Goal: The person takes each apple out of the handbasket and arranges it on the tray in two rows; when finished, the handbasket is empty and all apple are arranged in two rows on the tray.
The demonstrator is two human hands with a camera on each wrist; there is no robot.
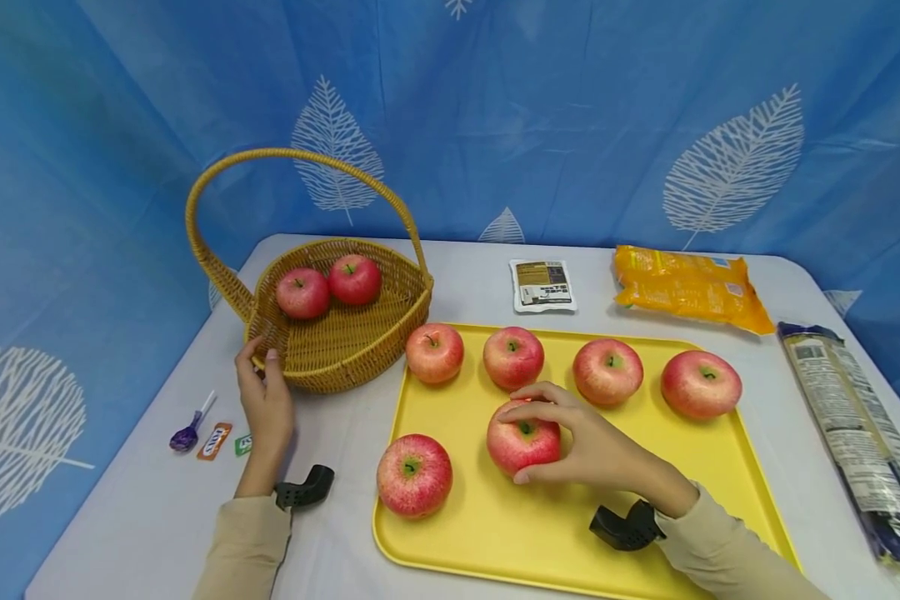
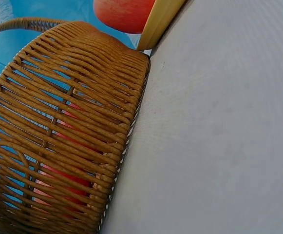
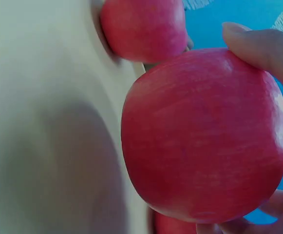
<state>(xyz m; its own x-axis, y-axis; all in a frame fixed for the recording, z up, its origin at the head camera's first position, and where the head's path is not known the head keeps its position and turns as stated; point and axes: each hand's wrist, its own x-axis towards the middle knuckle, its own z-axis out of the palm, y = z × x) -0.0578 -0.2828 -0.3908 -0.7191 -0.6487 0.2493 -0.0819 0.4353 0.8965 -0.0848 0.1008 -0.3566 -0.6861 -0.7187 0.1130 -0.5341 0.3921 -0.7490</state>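
Note:
My right hand (image 1: 581,442) grips a red apple (image 1: 513,450) from above, thumb on its near side and fingers over the far side. In the right wrist view that apple (image 3: 204,136) fills the middle, close over the tray, whose surface carries a shadow. Several other apples lie on the yellow tray (image 1: 570,542), one of them an apple (image 1: 414,477) near its left edge. At the left, my left hand (image 1: 266,404) holds the near-left rim of a wicker basket (image 1: 352,367) with a tall handle. Two red apples (image 1: 303,293) sit inside it.
A white packet (image 1: 543,285) and an orange bag (image 1: 690,287) lie behind the tray. Along the right edge is a long clear-and-printed package (image 1: 847,425). A purple lollipop (image 1: 184,437) and small wrapped candies (image 1: 214,442) lie left of my left hand. A blue curtain (image 1: 495,125) hangs behind.

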